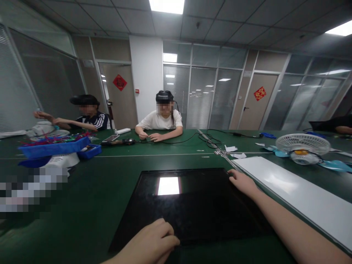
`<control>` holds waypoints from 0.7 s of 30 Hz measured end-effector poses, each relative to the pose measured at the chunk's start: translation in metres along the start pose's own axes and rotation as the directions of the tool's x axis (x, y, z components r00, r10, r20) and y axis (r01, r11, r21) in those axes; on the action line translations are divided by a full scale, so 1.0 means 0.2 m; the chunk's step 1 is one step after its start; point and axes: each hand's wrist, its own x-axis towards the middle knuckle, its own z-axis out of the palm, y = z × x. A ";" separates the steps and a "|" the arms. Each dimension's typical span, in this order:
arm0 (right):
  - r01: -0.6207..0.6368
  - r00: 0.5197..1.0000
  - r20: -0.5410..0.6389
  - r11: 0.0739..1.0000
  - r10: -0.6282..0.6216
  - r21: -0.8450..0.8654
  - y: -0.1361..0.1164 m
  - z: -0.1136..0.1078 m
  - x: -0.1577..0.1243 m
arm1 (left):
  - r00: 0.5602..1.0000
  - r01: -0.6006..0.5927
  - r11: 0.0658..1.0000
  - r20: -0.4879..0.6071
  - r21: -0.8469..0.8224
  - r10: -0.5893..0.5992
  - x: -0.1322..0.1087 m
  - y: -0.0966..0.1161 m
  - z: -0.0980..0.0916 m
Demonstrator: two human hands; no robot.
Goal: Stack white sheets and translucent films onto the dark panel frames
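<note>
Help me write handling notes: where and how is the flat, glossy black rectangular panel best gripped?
Probably by its left and right edges, coming in from both sides: the panel lies flat on the green tabletop, and its broad, smooth top offers nothing to pinch. The right hand is at the far right corner.

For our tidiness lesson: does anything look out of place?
Irregular white paper-like scraps lie loose beyond the right hand, like stray litter. The glossy black rectangular panel shows cloudy patches left of centre, possibly smudges.
</note>
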 end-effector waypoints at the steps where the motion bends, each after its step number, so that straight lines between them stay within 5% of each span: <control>1: 0.004 1.000 -0.006 1.000 -0.004 -0.004 0.00 0.00 0.00 | 1.000 0.003 1.000 0.002 -0.020 -0.003 0.00 0.00 0.00; 14: 0.047 0.998 -0.049 0.997 -0.049 -0.054 0.05 0.00 0.02 | 0.997 0.082 0.927 0.042 -0.365 -0.071 0.01 -0.05 -0.01; 21: -0.115 0.977 -0.201 0.976 0.077 -0.185 0.32 -0.11 0.02 | 0.997 0.076 0.922 0.045 -0.380 -0.064 0.00 -0.06 0.00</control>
